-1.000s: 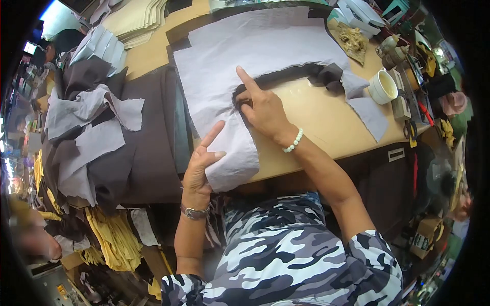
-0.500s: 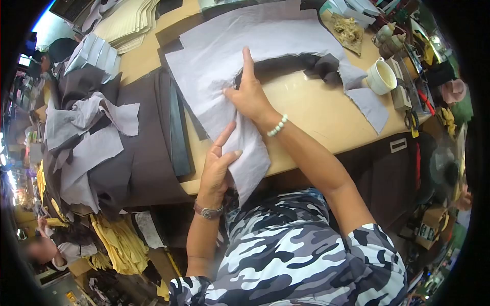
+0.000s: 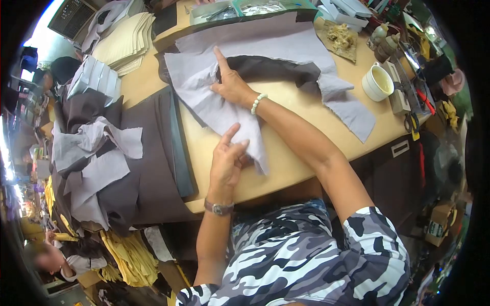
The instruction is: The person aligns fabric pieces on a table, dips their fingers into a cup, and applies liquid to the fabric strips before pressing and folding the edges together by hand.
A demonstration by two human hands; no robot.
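A large pale lilac-grey piece with a dark underside, fabric or thin leather [image 3: 286, 41], curves across the table as a wide arch. My right hand [image 3: 236, 85], with a beaded bracelet, lies on its left arm beside the inner edge, index finger and thumb spread. Lower down, my left hand [image 3: 227, 160], wearing a watch, rests at the bottom end of that arm. Its index finger and thumb are stretched apart against the piece; the other fingers curl partly out of sight. Along the inner curve, a dark brown layer [image 3: 265, 69] shows.
Dark brown sheets [image 3: 148, 132] with pale scraps [image 3: 104, 168] drape over the table's left side. Cream sheets [image 3: 120, 43] are stacked behind. To the right stand a white cup [image 3: 377, 81], bottles [image 3: 383, 43] and scissors [image 3: 408, 125]. Another person [image 3: 76, 265] is at lower left.
The lower end of the lilac-grey piece has come up from the table's front edge onto the top. Both hands stay on it with similar finger poses; the camera view has shifted a little.
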